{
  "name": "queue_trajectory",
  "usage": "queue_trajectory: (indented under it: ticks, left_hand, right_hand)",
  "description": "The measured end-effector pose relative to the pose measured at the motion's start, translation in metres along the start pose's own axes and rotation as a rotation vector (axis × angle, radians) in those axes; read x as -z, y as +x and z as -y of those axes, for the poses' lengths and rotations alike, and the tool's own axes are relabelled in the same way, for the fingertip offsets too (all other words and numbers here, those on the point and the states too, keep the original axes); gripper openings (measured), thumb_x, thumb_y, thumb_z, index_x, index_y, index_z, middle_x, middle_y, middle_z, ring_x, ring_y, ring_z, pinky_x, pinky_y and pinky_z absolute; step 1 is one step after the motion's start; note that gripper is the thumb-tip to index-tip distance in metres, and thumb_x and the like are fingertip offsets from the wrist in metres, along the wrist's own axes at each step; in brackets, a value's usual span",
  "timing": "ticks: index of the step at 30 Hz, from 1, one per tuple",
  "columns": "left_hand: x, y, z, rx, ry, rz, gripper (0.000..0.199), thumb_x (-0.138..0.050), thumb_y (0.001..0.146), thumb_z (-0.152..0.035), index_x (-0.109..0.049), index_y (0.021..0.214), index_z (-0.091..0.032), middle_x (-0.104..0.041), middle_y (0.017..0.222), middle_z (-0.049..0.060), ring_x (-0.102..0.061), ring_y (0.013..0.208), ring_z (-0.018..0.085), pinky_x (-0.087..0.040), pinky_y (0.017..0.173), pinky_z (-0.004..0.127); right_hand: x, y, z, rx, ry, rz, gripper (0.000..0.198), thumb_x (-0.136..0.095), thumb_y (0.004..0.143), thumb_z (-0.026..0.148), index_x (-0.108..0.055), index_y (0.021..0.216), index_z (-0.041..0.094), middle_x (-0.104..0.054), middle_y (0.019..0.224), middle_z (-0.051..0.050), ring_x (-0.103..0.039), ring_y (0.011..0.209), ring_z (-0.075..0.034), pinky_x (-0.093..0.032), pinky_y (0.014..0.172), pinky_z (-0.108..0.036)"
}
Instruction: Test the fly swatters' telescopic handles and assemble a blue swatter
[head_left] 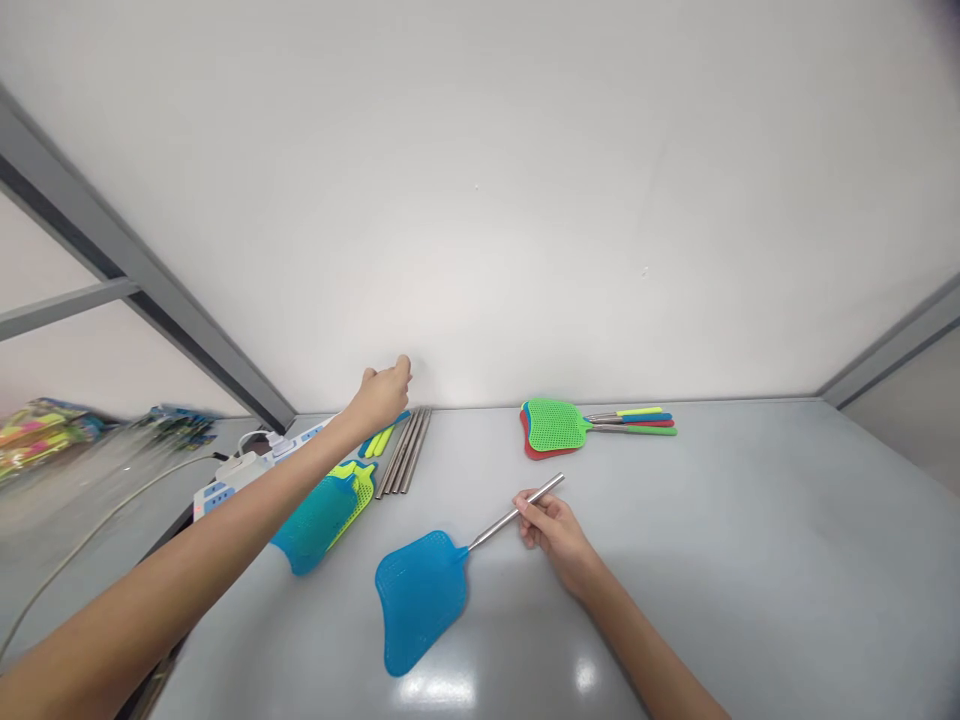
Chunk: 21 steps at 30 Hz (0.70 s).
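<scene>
In my right hand is a blue fly swatter, gripped by its metal rod between thumb and fingers. Its broad head points to the lower left, and the rod's bare end carries no coloured grip. My left hand is raised near the wall, above several yellow and blue handle grips; its fingers are curled closed, and I cannot make out what they hold, if anything. Just right of those grips lie several metal rods side by side. Blue and yellow swatter heads are stacked partly behind my left forearm.
Toward the back right, a pile of complete fly swatters lies with handles pointing right. White power strips with plugs and a cable sit at the table's left edge. Packaged items are farther left. A pale wall closes off the grey table behind.
</scene>
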<state>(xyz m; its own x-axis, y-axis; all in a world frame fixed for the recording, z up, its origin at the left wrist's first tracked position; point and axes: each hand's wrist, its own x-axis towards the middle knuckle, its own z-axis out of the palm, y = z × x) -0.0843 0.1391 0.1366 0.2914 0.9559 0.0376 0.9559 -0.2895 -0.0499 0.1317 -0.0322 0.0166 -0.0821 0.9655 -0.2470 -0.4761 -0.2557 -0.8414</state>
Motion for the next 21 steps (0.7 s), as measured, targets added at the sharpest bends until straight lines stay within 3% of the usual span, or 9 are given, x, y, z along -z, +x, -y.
queue_trajectory:
  ticks: [3, 6, 14, 21]
  left_hand:
    - [0.012, -0.005, -0.018, -0.069, 0.034, -0.074, 0.022, -0.021, 0.081, -0.011, -0.033, 0.099, -0.011, -0.059, 0.085, 0.011, -0.055, 0.082, 0.022, -0.032, 0.073, 0.033]
    - [0.009, -0.005, -0.021, -0.032, 0.064, 0.005, 0.027, -0.015, 0.086, -0.023, -0.033, 0.102, -0.010, -0.059, 0.087, 0.015, -0.056, 0.080, 0.023, -0.035, 0.066, 0.031]
    - [-0.044, -0.005, 0.033, 0.048, 0.100, 0.226, 0.035, -0.040, 0.076, -0.041, -0.045, 0.095, -0.012, -0.059, 0.092, 0.015, -0.055, 0.086, 0.026, -0.040, 0.066, 0.030]
    - [-0.067, -0.007, 0.039, 0.038, 0.095, 0.269, 0.029, -0.039, 0.076, -0.041, -0.053, 0.076, -0.016, -0.061, 0.087, 0.012, -0.056, 0.085, 0.024, -0.041, 0.069, 0.029]
  right_hand:
    - [0.000, -0.001, 0.001, 0.008, -0.020, 0.023, 0.028, -0.062, 0.064, 0.039, -0.063, 0.072, 0.012, -0.049, 0.053, 0.002, -0.038, 0.044, -0.007, -0.030, 0.046, -0.023]
    - [0.000, -0.002, 0.003, 0.005, 0.020, 0.023, 0.029, -0.061, 0.065, 0.040, -0.065, 0.072, 0.013, -0.050, 0.055, 0.001, -0.039, 0.045, -0.007, -0.030, 0.046, -0.023]
    - [0.001, -0.002, 0.002, -0.023, 0.102, 0.002, 0.028, -0.060, 0.067, 0.038, -0.066, 0.076, 0.013, -0.048, 0.054, 0.001, -0.041, 0.048, -0.007, -0.031, 0.045, -0.021]
    - [0.003, -0.001, -0.001, -0.018, 0.072, 0.015, 0.027, -0.058, 0.070, 0.037, -0.065, 0.079, 0.012, -0.046, 0.055, 0.001, -0.040, 0.050, -0.007, -0.032, 0.047, -0.021]
